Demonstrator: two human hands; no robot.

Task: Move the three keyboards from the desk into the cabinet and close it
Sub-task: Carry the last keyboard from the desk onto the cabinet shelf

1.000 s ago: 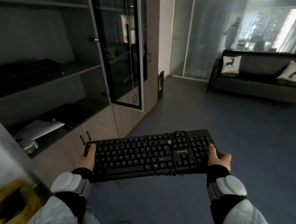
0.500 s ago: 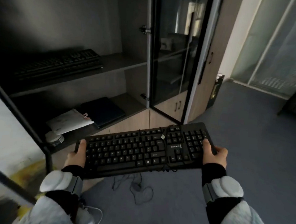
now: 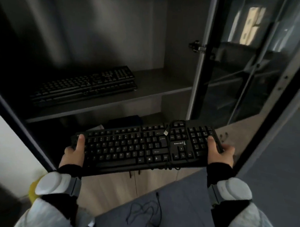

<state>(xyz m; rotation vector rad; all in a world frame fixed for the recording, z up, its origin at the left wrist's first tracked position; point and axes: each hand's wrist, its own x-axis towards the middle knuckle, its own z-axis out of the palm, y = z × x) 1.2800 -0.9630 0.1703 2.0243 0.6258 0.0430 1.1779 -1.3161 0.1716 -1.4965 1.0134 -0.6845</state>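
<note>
- The cabinet [image 3: 91, 30] stands open, its glass door [image 3: 250, 67] swung out to the right; the upper shelf [image 3: 156, 85] carries dark keyboards lying flat, stacked [image 3: 87, 86]; they look like two, one on the other, though the dim light leaves the count unsure.
- The lower shelf, mostly hidden, holds a dark flat thing [image 3: 126, 119] and a scrap of something pale beside it; what they are cannot be told.
- One more keyboard [image 3: 143, 146] is held in the air in front of the cabinet, below the upper shelf's edge, touching no shelf; keys face up.
- Its long axis runs left to right, the right end a little farther away and higher; the number pad is at the right; its cable is wound around the body near the arrow keys.
- Left hand [image 3: 74, 152] grips the left end, thumb on the keys, fingers curled underneath; right hand [image 3: 219, 154] grips the right end the same way.
- Each wrist wears a white band; a loose cord [image 3: 145, 211] lies on the floor below.
</note>
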